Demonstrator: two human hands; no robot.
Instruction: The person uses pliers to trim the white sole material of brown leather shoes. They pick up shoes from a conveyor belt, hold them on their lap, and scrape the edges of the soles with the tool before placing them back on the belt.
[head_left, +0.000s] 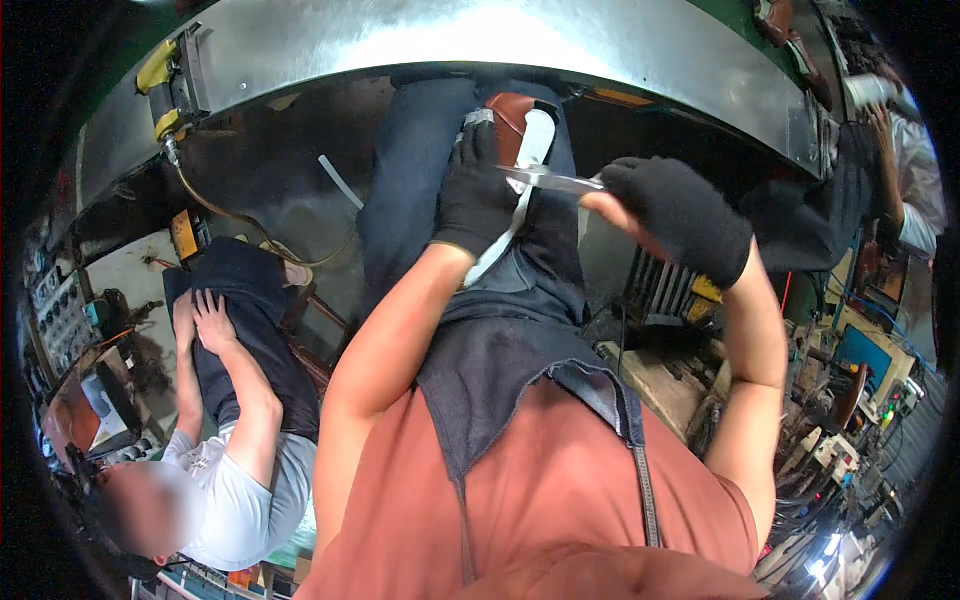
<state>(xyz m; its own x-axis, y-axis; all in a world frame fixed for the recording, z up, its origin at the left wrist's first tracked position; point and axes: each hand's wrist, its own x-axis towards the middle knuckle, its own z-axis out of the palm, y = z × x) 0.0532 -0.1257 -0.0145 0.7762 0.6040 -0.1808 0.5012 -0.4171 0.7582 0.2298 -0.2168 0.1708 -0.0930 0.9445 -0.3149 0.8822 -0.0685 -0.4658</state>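
Observation:
A brown leather shoe [507, 122] with a white sole edge [538, 135] rests on my lap, between my thighs. My left hand [472, 190], in a black glove, grips the shoe along its left side, fingers pointing away from me. In my gloved right hand [675, 215] is a knife, its handle hidden in my fist and the bare thumb showing. The knife's metal blade [560, 182] points left and lies across the near end of the white sole edge. From there a pale strip [500, 250] hangs down toward my dark apron [510, 330].
A metal bench [400, 40] curves across the far side, with a yellow air tool [158, 95] on its left end and a hose [225, 212] trailing down. One person [250, 470] sits at left, another [915, 180] works at far right. Machinery [830, 450] stands at lower right.

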